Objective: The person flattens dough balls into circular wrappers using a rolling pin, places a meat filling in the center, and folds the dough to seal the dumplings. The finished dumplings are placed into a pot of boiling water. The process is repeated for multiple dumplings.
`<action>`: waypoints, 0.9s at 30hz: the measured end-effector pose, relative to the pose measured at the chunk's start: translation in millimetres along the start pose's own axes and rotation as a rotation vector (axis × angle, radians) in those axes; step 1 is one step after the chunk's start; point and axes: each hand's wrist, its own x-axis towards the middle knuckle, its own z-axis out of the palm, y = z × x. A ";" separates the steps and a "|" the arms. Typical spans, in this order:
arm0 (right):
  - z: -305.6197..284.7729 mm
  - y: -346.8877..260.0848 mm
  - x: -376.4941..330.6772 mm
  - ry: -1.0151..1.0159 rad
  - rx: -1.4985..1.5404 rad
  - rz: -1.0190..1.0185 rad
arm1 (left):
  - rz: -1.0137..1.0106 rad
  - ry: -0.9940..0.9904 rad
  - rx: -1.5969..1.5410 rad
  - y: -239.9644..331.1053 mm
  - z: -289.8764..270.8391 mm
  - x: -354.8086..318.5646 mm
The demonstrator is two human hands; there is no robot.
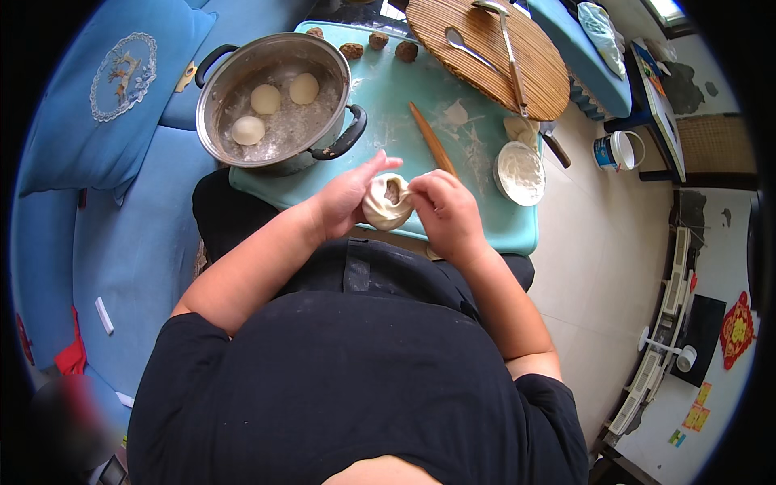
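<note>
A filled dough bun (383,212) is held over the near edge of the table, its top still gaping and brown filling showing inside. My left hand (343,200) cups it from the left side, thumb stretched out above. With bent fingers, my right hand (446,212) pinches the gathered dough rim on the right. Just beyond the hands lies a wooden rolling pin (433,140). To the left, a steel pot (212,133) with black handles has three pale, round dough pieces (265,99) in it.
Several brown filling balls (406,52) sit at the turquoise table's (388,89) far edge. A round slatted board (533,69) bears a ladle (516,61) and a spoon (473,50). A flour bowl (520,174) and a knife (554,147) are at right. A blue sofa (121,234) stands left.
</note>
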 end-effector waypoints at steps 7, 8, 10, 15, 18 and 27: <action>-1.0 0.6 3.0 -0.001 0.182 0.117 | 0.219 -0.001 0.103 -10.7 -10.0 4.9; -1.0 1.5 3.1 -0.014 0.203 0.115 | 0.216 0.001 0.104 -11.2 -9.1 4.5; -0.8 2.0 3.7 -0.022 0.405 0.276 | 0.213 0.005 0.105 -11.6 -6.0 2.6; -2.2 -0.3 3.5 -0.029 0.202 0.188 | 0.234 -0.073 0.122 -16.0 -11.0 6.8; -3.7 0.0 2.6 -0.032 0.077 0.118 | 0.171 -0.048 0.130 -12.8 -6.8 1.2; -6.2 -0.5 2.8 -0.090 -0.184 -0.237 | 0.005 0.017 0.254 -9.9 -12.4 0.7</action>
